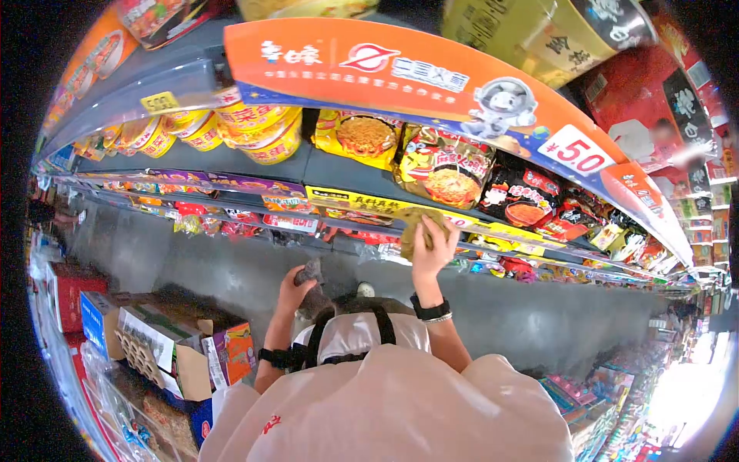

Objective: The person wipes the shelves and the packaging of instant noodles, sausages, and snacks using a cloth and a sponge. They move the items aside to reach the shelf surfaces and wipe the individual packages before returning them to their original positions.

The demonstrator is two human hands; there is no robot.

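My right hand (433, 250) is closed on an olive-brown cloth (412, 237), held against the yellow price strip (362, 203) along the shelf edge. Bagged instant noodles (446, 169) stand on the shelf just above that hand. Lower down, my left hand (292, 289) hangs near my waist, its fingers wrapped round a crumpled grey cloth (309, 276). Part of this grey cloth blends into the dark area below it.
An orange shelf sign (431, 69) arches over the shelf. Yellow noodle tubs (262, 135) stand at left. Opened cardboard boxes (165, 346) sit behind me on the left, and stacked goods (585, 393) on the right. Grey floor (523, 316) runs along the aisle.
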